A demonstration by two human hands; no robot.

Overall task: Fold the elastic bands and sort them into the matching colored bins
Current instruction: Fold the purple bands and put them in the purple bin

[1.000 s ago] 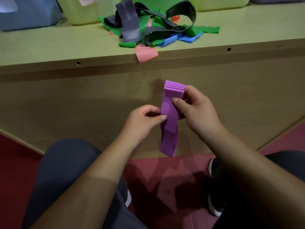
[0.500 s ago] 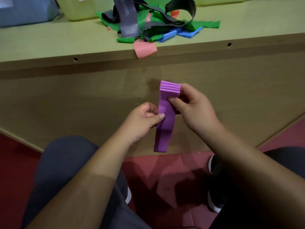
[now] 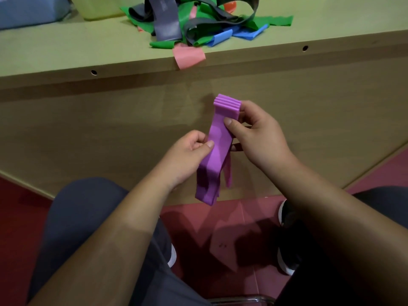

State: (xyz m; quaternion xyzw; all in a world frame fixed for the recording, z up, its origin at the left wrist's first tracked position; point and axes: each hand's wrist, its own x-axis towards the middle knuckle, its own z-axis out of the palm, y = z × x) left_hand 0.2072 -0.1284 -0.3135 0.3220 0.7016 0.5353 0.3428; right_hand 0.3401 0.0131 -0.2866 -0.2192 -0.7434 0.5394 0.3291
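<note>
A purple elastic band [image 3: 217, 149], folded into several layers, hangs in front of the table's side panel. My right hand [image 3: 254, 138] pinches its upper part just under the folded top edge. My left hand [image 3: 187, 155] grips its middle from the left, thumb on the front face. The loose lower ends hang down and spread apart. On the table top lies a tangled pile of bands [image 3: 198, 23] in green, grey, blue and pink; one pink band [image 3: 188, 57] droops over the table's front edge.
A blue bin [image 3: 31, 12] stands at the back left and a yellow-green bin [image 3: 97, 7] beside it, both cut off by the frame. The wooden table edge [image 3: 309, 54] runs across the view. My knees and shoes are over the red floor below.
My left hand has pulled the band's middle a little down and left, and the hanging lower ends have splayed apart. The view has tilted slightly downward.
</note>
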